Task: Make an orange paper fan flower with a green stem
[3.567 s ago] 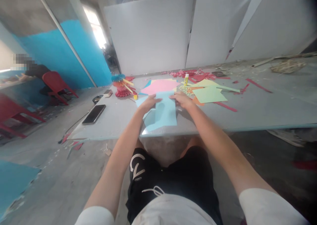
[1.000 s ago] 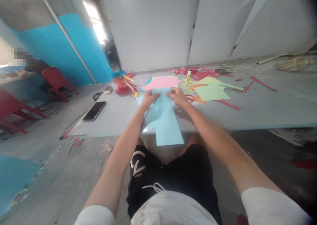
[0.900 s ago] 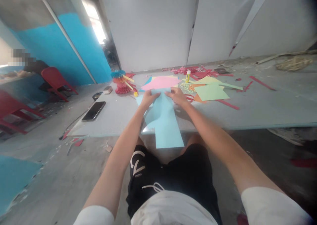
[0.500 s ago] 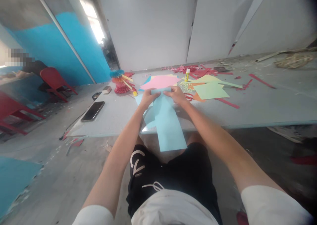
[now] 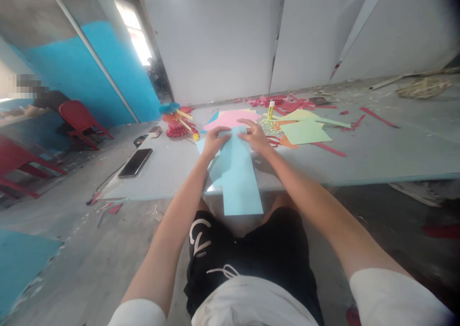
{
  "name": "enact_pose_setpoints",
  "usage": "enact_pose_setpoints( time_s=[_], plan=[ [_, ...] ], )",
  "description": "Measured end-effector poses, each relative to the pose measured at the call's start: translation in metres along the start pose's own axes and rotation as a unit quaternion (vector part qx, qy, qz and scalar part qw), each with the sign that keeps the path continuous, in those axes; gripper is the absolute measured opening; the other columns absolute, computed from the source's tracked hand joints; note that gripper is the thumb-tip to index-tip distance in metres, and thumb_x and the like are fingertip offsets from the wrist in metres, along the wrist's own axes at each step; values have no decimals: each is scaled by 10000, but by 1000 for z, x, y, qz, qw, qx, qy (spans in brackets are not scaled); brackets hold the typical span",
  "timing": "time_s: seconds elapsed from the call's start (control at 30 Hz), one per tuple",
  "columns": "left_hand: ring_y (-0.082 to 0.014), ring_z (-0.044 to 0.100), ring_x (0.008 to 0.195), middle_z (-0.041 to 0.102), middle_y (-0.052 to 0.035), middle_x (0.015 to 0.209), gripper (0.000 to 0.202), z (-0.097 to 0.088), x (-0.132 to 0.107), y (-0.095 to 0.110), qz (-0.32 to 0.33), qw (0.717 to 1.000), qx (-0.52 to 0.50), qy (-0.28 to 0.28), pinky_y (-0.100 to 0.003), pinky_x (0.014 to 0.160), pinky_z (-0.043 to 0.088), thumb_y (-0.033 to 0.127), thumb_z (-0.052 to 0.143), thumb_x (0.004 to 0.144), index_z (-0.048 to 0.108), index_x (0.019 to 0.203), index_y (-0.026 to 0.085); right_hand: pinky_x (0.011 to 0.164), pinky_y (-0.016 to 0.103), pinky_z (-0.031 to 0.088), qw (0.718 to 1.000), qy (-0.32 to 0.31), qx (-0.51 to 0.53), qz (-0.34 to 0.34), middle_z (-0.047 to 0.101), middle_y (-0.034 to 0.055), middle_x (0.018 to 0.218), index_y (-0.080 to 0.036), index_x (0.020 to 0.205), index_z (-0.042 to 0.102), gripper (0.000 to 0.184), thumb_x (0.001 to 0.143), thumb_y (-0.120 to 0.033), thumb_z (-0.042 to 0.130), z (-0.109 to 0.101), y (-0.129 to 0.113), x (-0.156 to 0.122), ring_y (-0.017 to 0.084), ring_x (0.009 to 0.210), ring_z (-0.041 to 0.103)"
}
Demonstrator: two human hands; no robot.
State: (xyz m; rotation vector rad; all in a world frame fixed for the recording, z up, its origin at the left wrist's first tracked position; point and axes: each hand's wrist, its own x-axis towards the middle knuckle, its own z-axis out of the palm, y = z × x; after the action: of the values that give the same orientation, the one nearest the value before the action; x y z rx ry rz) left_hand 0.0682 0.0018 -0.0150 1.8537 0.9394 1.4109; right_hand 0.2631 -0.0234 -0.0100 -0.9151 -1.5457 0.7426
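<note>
One grey table [image 5: 161, 173] has open room to the left, with one sky-blue paper [image 5: 240, 187] overhanging its near edge. One pink sheet [image 5: 230, 119] lies beyond. The left hand [image 5: 212, 141] presses the paper; the right hand [image 5: 253, 137] spreads above it, pinch unclear. One phone [image 5: 135, 163] and one glue stick [image 5: 270, 109] lie apart.

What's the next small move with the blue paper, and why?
Probably slide the blue paper further onto the table: its long end seems to hang past the front edge with nothing under it, while the left hand rests on the paper and the right hand sits near its top edge.
</note>
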Motion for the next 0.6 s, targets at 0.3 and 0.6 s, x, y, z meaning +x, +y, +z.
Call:
enact_pose_setpoints(
  time_s=[0.3,0.6],
  plan=[
    [-239,646,1089,718,-71,1210,448,1,1,-3,-39,999,-9,8,-335,921,520,218,785,692,745,1138,218,746,278,483,1000,-12,-18,-18,737,40,1091,-188,1093,737,403,705,-295,712,-1,7,2,158,820,597],
    [-235,659,1048,722,-80,1187,487,0,1,-1,-50,998,-27,6,-332,884,539,230,824,666,750,1148,212,772,283,501,1000,-16,18,3,735,40,1064,-189,1062,725,393,684,-297,731,-1,1,0,171,864,629]
  ],
)
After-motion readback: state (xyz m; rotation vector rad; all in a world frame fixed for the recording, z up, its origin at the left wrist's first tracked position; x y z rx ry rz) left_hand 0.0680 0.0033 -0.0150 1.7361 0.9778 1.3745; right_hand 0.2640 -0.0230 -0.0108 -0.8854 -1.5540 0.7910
